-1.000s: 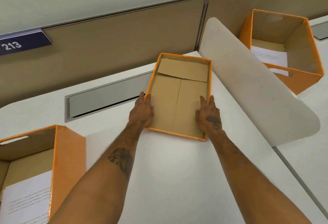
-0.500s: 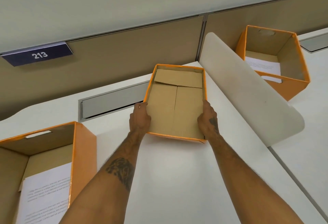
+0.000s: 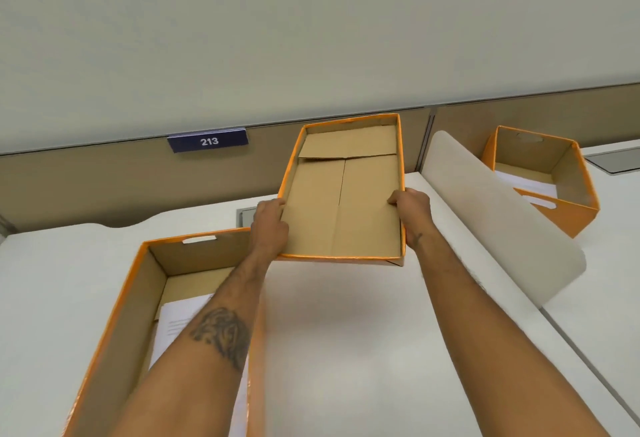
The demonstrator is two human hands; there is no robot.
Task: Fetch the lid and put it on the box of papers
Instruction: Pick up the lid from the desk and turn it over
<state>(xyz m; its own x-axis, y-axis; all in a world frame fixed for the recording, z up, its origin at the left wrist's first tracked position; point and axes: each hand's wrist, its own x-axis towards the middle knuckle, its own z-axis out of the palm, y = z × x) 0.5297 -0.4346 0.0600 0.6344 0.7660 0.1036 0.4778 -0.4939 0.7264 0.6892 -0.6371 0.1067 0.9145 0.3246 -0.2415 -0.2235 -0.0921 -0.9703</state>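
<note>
1. The lid (image 3: 341, 208) is up off the white tabletop (image 3: 346, 350), hollow cardboard side facing the camera, orange rim all round.
2. Left hand (image 3: 269, 225) grips its left edge, fingers (image 3: 277, 202) curled over the rim; right hand (image 3: 414, 217) clamps the right edge the same way.
3. The box of papers (image 3: 114, 332) sits open at lower left, partly under the left forearm.
4. Another orange box (image 3: 568, 208) sits behind the white divider (image 3: 502, 222).

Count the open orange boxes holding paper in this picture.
2: the near box at lower left beside the left arm, and the far box at upper right behind the white divider.
</note>
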